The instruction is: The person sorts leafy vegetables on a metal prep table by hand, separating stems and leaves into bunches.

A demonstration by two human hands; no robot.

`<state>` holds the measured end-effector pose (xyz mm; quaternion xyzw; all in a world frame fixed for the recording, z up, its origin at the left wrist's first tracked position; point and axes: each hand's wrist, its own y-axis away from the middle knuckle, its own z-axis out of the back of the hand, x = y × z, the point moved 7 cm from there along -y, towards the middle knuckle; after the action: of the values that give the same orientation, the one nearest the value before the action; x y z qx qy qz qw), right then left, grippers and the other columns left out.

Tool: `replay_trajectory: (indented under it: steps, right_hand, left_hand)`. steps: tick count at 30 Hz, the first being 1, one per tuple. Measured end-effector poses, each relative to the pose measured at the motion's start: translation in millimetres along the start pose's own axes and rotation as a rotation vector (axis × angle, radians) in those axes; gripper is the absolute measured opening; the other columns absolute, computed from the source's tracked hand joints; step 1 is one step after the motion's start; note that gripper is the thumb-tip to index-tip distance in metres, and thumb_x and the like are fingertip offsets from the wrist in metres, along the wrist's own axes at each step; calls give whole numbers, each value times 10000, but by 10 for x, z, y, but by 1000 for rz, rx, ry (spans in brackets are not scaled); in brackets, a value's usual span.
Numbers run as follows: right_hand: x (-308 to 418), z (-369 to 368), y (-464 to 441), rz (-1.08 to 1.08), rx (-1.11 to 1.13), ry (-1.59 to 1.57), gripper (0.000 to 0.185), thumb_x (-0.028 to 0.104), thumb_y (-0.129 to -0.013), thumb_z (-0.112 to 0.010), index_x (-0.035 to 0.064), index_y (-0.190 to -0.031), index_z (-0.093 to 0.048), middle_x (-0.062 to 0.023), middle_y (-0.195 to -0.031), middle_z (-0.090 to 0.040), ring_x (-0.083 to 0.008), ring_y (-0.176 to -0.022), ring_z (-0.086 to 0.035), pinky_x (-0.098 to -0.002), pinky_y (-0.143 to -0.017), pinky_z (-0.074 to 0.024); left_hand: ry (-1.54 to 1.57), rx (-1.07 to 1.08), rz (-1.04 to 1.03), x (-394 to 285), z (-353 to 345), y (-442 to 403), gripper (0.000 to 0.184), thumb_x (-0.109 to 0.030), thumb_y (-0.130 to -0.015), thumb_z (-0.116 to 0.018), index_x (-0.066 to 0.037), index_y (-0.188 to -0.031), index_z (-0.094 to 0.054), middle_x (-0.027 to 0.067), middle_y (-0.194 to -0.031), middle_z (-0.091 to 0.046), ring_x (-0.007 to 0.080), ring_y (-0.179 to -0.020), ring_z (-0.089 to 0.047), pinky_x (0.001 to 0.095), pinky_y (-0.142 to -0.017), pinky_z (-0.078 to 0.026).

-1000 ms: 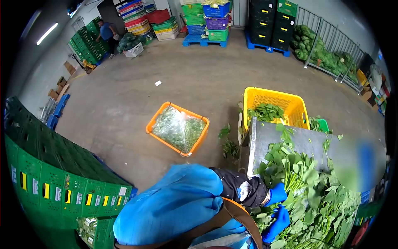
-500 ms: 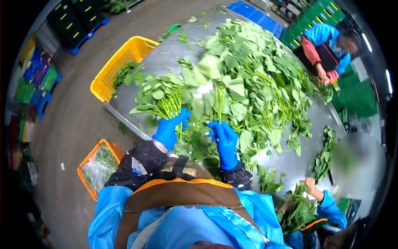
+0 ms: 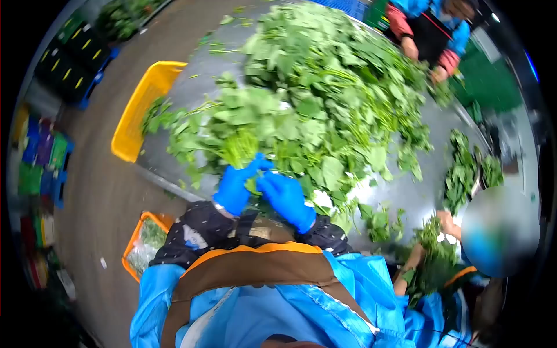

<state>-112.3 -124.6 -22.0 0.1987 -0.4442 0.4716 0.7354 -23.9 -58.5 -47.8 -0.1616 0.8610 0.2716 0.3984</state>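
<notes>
My left hand (image 3: 235, 188), in a blue glove, is wrapped round the stems of a bunch of leafy greens (image 3: 239, 149). The leaves fan out away from me, slightly blurred. Close beside it, my gloved right hand (image 3: 287, 200) meets the left fingertips at the lower end of the stems. Its fingers are bent together, and what lies between them is hidden. Beyond both hands, a broad heap of loose leafy greens (image 3: 325, 110) covers much of the metal table (image 3: 200, 75).
A yellow crate (image 3: 130, 124) stands against the table's left edge. On the floor, an orange crate (image 3: 132, 255) holds greens and plastic. One co-worker's hands (image 3: 438, 74) are at the far right side; another's arm (image 3: 413, 261) holds greens at near right.
My right hand has moved left, bringing its sprig of greens to the bunch in my left hand; that sprig no longer shows separately. The camera view has shifted a little.
</notes>
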Motion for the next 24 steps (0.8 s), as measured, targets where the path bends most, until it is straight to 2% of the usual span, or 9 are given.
replay_trajectory:
  steps: [3,6,8,11,13,18,19,22,24]
  right_hand:
    - [-74,-81,145,-87,264,-157,232,305,-820,-535,90,-820,-623,-160,-690,-591,-338,-625,-572,-408,-538,-439]
    - [-123,-27,383,125,473,17,203,280,-793,-568,102,-862,-638,-164,-743,-601,-319,-681,-588,-383,-579,-458]
    - [-285,572,234,-21,272,18,215,269,-772,-587,96,-885,-645,-157,-788,-613,-298,-718,-594,-355,-619,-465]
    - [-1172,1794,60,-317,-421,-37,179,236,-755,-614,65,-797,-650,-91,-714,-621,-199,-656,-594,-308,-579,-443]
    - [-1658,2342,87,-407,-655,329,181,251,-721,-647,88,-798,-641,-93,-777,-618,-244,-690,-589,-331,-604,-448]
    - [-2403,2291,-12,-440,-398,776,302,293,-645,-705,126,-884,-627,-101,-880,-591,-285,-828,-581,-397,-712,-463]
    - [-2473,2250,-48,-497,-287,713,270,282,-663,-691,115,-868,-635,-112,-877,-598,-288,-824,-582,-390,-703,-460]
    - [-2122,2479,19,-380,-590,469,171,237,-721,-646,102,-826,-652,-121,-837,-621,-298,-730,-594,-374,-631,-455]
    - [-2230,2381,38,-445,-465,55,173,218,-765,-631,59,-833,-640,-74,-781,-627,-190,-643,-584,-296,-570,-446]
  left_hand:
    - [101,-83,29,-38,56,2,359,-136,-832,-557,-4,-1149,-454,54,-875,-570,180,-824,-565,301,-727,-453]
    - [228,-33,-143,-170,456,-156,246,-149,-858,-543,-22,-1064,-502,47,-877,-554,127,-686,-512,273,-645,-426]
    - [322,-92,-135,-279,546,-177,237,-153,-868,-534,-32,-1069,-503,45,-885,-555,90,-626,-458,257,-592,-398]
    - [174,-154,-45,-142,500,-135,270,-153,-867,-534,-34,-1107,-497,56,-931,-574,119,-693,-519,272,-628,-440]
    - [234,-137,23,22,403,-145,319,-155,-867,-531,-32,-1157,-482,62,-964,-583,138,-726,-544,279,-652,-458]
    - [203,-97,95,110,239,-154,358,-160,-866,-530,-34,-1192,-456,66,-999,-584,142,-734,-557,289,-679,-463]
    - [194,-106,81,58,217,-144,356,-160,-865,-531,-34,-1189,-456,69,-991,-587,144,-737,-560,289,-680,-465]
    - [161,-150,-20,-23,336,-156,343,-160,-860,-540,-33,-1169,-464,80,-977,-597,153,-746,-567,291,-690,-470]
    - [120,-198,-83,-112,323,-150,318,-152,-841,-565,-23,-1121,-487,97,-975,-607,168,-759,-578,300,-699,-479]
